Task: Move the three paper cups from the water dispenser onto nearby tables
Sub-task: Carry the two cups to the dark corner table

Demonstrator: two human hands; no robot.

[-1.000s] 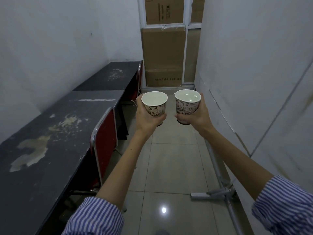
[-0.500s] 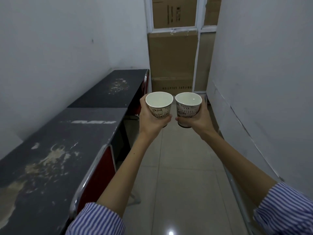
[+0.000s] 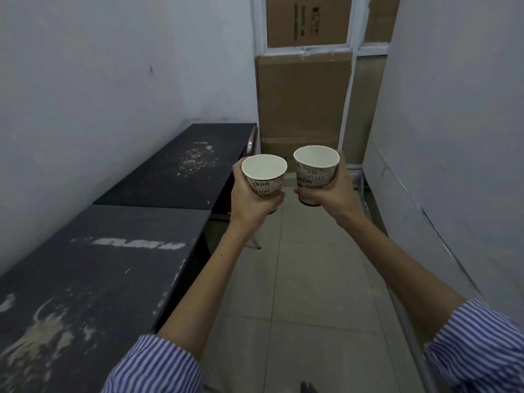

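While both arms reached out mid-frame, the left hand (image 3: 249, 199) wrapped one paper cup (image 3: 265, 177), the right hand (image 3: 330, 191) clasped the other cup (image 3: 315, 168), above the floor, right of the dark tables (image 3: 119, 251).

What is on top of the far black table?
The far black table carries only pale scuffed patches. The left hand and its paper cup cover its near right corner.

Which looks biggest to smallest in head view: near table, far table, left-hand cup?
1. near table
2. far table, though distance shrinks it, so true size is unsure
3. left-hand cup
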